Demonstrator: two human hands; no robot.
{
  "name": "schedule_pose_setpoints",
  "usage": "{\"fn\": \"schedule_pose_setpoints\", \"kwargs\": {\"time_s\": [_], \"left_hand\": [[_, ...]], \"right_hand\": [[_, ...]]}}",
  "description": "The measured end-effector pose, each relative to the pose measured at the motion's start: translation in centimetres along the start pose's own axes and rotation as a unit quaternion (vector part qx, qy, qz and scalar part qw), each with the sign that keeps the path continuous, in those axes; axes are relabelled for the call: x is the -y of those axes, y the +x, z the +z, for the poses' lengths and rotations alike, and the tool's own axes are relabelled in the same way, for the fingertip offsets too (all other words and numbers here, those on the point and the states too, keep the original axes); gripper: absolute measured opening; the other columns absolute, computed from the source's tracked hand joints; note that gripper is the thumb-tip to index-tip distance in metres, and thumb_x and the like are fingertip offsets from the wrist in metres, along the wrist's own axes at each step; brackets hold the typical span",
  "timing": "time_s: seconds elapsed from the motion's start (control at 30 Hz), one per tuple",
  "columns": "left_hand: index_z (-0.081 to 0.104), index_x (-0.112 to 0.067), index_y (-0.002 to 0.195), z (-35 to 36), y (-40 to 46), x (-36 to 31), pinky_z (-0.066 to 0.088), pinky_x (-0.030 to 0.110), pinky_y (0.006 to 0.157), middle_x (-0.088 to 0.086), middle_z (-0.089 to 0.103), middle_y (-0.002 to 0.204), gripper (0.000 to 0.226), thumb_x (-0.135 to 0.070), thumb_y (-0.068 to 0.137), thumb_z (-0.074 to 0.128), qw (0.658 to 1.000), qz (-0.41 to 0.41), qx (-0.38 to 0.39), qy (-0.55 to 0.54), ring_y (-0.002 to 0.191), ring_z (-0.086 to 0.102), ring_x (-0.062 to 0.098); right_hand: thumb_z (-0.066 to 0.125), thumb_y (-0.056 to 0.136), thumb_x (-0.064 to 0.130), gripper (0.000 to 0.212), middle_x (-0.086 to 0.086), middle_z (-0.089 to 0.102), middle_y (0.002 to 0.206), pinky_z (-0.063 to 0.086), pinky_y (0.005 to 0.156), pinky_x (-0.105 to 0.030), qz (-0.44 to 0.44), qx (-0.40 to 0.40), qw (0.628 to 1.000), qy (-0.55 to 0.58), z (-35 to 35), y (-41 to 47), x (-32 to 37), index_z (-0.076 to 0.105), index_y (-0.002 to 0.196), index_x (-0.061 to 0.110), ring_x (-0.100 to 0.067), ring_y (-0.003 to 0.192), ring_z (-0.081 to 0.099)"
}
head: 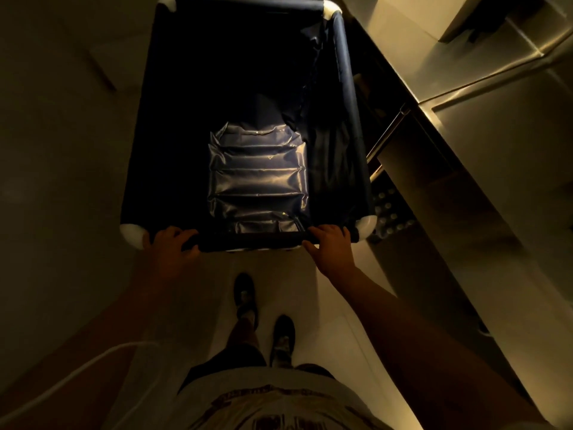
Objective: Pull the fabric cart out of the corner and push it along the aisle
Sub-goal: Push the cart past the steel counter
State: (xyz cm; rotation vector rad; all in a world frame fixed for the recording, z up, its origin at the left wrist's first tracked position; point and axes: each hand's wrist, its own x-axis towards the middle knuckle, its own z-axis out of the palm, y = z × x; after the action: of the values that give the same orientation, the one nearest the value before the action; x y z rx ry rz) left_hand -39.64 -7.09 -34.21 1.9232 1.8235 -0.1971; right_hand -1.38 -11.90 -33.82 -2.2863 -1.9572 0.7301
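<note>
The fabric cart is a deep dark-blue cloth bin with padded rails and white corner caps, seen from above straight ahead of me. A sheet of clear air-cushion packing lies at its bottom. My left hand grips the near rail close to the left corner. My right hand grips the same rail close to the right corner. Both arms are stretched forward and my feet stand just behind the cart.
Metal shelving runs along the right side, very close to the cart's right rail. A pack of bottles sits low on the shelf beside the near right corner. Pale floor stretches to the left. The scene is dim.
</note>
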Motion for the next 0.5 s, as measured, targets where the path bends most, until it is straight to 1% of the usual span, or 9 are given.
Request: {"fn": "schedule_pose_setpoints", "kwargs": {"time_s": [0.07, 0.2, 0.33, 0.43, 0.5], "left_hand": [[0.06, -0.027, 0.138, 0.7, -1.1, 0.5, 0.021, 0.066, 0.116, 0.015, 0.057, 0.134, 0.054, -0.052, 0.092, 0.047, 1.0, 0.006, 0.0, 0.005, 0.126, 0.053, 0.044], [0.063, -0.029, 0.137, 1.0, -3.1, 0.9, 0.023, 0.059, 0.116, 0.015, 0.059, 0.135, 0.06, -0.055, 0.086, 0.044, 1.0, 0.003, 0.003, -0.013, 0.127, 0.053, 0.041], [0.056, -0.032, 0.142, 1.3, -5.3, 1.6, 0.018, 0.055, 0.121, 0.014, 0.054, 0.141, 0.054, -0.053, 0.093, 0.048, 0.999, 0.006, 0.033, -0.034, 0.134, 0.048, 0.04], [0.056, -0.032, 0.142, 1.7, -6.8, 2.0, 0.023, 0.053, 0.119, 0.014, 0.056, 0.14, 0.045, -0.044, 0.099, 0.058, 0.999, 0.013, 0.034, -0.032, 0.132, 0.049, 0.039], [0.057, -0.033, 0.142, 2.0, -7.7, 2.2, 0.024, 0.052, 0.118, 0.012, 0.057, 0.14, 0.044, -0.04, 0.099, 0.061, 0.999, 0.013, 0.033, -0.023, 0.131, 0.051, 0.037]], "right_hand": [[0.057, 0.096, 0.048, 0.044, -0.003, 0.061, 0.135, 0.02, 0.122, -0.051, -0.004, -0.008, 1.0, -0.001, 0.8, -1.2, -0.3, 0.06, 0.135, 0.027, -0.027, 0.134, 0.047], [0.057, 0.096, 0.047, 0.044, -0.005, 0.062, 0.135, 0.023, 0.12, -0.053, -0.01, -0.023, 1.0, 0.0, 2.0, -3.7, -0.4, 0.061, 0.134, 0.026, -0.028, 0.133, 0.048], [0.057, 0.097, 0.047, 0.043, -0.004, 0.062, 0.134, 0.023, 0.119, -0.052, -0.003, -0.026, 1.0, 0.008, 3.0, -6.4, -0.3, 0.061, 0.134, 0.026, -0.028, 0.133, 0.048], [0.056, 0.096, 0.048, 0.043, -0.003, 0.063, 0.132, 0.024, 0.118, -0.052, -0.001, -0.022, 1.0, 0.006, 3.7, -8.5, -0.3, 0.062, 0.132, 0.026, -0.028, 0.132, 0.049], [0.057, 0.096, 0.048, 0.042, -0.004, 0.064, 0.132, 0.025, 0.117, -0.053, -0.001, -0.023, 1.0, 0.006, 4.1, -9.9, -0.2, 0.063, 0.132, 0.025, -0.028, 0.132, 0.05]]}}
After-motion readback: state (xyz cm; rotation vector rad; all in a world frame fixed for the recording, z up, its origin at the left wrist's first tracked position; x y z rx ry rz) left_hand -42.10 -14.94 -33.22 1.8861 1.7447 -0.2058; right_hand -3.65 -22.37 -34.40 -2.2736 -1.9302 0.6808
